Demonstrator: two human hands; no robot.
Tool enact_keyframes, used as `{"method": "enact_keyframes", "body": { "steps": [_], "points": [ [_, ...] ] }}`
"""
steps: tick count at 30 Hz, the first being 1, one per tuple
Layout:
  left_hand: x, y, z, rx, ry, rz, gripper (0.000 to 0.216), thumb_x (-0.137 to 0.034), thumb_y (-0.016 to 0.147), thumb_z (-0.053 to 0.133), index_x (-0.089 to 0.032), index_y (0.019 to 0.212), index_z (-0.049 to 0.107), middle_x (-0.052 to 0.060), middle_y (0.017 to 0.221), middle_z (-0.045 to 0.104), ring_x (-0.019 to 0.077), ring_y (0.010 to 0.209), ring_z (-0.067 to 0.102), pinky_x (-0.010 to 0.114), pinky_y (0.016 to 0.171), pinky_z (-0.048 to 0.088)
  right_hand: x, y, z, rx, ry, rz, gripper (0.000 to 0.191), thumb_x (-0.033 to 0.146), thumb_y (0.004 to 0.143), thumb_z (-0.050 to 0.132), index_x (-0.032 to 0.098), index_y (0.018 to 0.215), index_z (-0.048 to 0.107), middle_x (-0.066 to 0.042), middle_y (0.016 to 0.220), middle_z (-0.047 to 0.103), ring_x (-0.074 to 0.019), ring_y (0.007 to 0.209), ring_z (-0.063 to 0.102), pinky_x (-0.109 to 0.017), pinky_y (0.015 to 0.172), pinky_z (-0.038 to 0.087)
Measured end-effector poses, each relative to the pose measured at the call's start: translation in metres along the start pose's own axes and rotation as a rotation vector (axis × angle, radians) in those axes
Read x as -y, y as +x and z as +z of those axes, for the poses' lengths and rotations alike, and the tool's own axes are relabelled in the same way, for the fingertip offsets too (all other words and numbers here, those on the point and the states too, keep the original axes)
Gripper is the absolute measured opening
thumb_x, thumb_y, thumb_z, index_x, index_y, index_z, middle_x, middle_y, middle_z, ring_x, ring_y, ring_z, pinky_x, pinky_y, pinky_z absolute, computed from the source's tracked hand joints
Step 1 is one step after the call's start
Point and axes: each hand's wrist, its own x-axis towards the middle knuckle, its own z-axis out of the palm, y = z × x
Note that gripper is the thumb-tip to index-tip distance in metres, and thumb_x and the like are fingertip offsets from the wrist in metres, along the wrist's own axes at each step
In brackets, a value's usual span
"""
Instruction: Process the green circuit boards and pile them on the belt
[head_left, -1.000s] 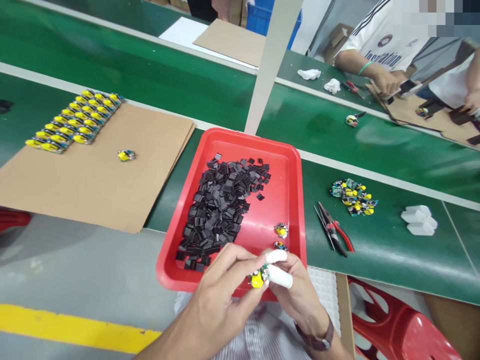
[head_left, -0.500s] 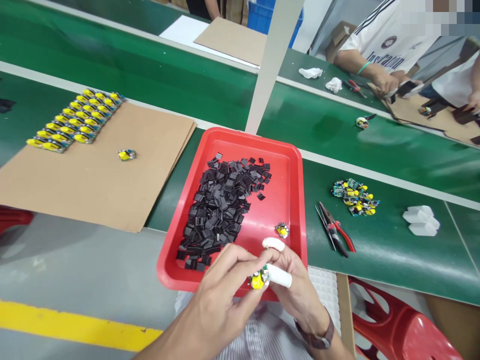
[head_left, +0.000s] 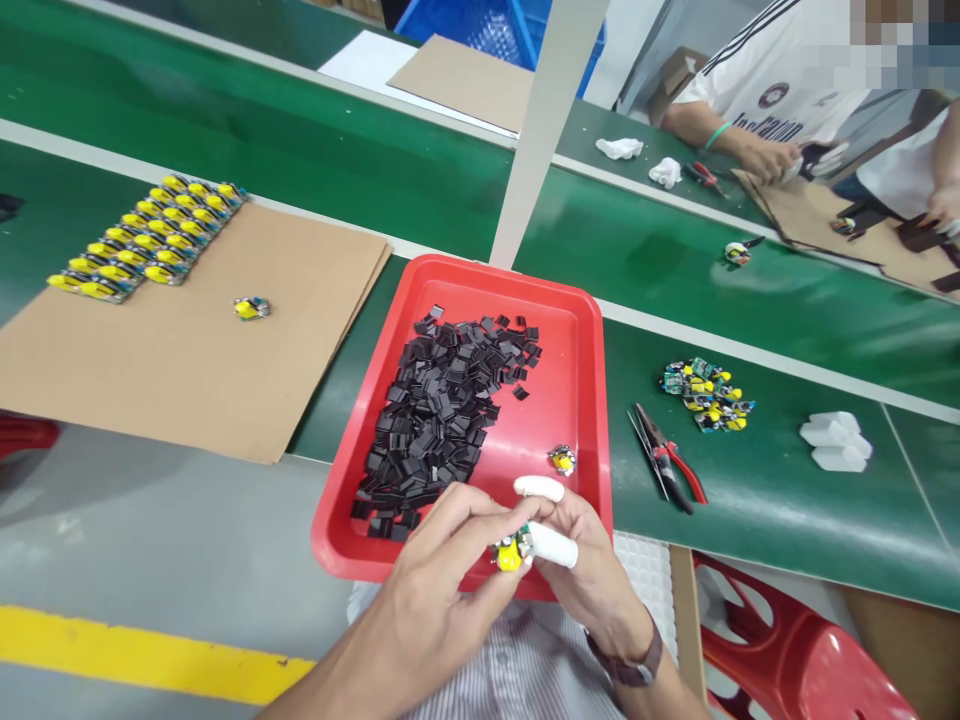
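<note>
Over the near edge of a red tray (head_left: 589, 400), both my hands hold one small circuit board (head_left: 511, 552) with a yellow component on it. My left hand (head_left: 442, 580) pinches it from the left. My right hand (head_left: 585, 550), with white finger covers on two fingers, grips it from the right. Fingers hide part of the board. Inside the tray lies a heap of small black pieces (head_left: 439, 400). Another circuit board (head_left: 561, 459) rests in the tray just beyond my right hand.
Rows of circuit boards (head_left: 150, 235) and a single one (head_left: 251, 307) lie on cardboard (head_left: 247, 400) at left. Right of the tray are tweezers (head_left: 649, 455), red-handled pliers (head_left: 671, 465), a pile of boards (head_left: 705, 393) and white pieces (head_left: 836, 440). A co-worker's hands (head_left: 772, 158) work across the bench.
My hands keep hold of the same board, with only a slight shift. Across the bench, the co-worker's hands have moved a little, and an arm at the top has left view.
</note>
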Motion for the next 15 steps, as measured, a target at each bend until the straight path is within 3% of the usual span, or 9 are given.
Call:
{"method": "enact_keyframes", "body": {
  "steps": [15],
  "points": [
    [-0.0011,-0.0017,-0.0030,0.043,0.005,-0.011,0.051,-0.004,0.098,0.059,-0.029,0.143,0.057,0.004,0.117,0.057,0.0154,0.109,0.060,0.033,0.096,0.054,-0.0042,0.0003,0.0000,0.000,0.091,0.051,0.038,0.017,0.072,0.093,0.021,0.106,0.077,0.000,0.083,0.080,-0.0114,0.067,0.074,-0.018,0.063,0.060]
  ]
}}
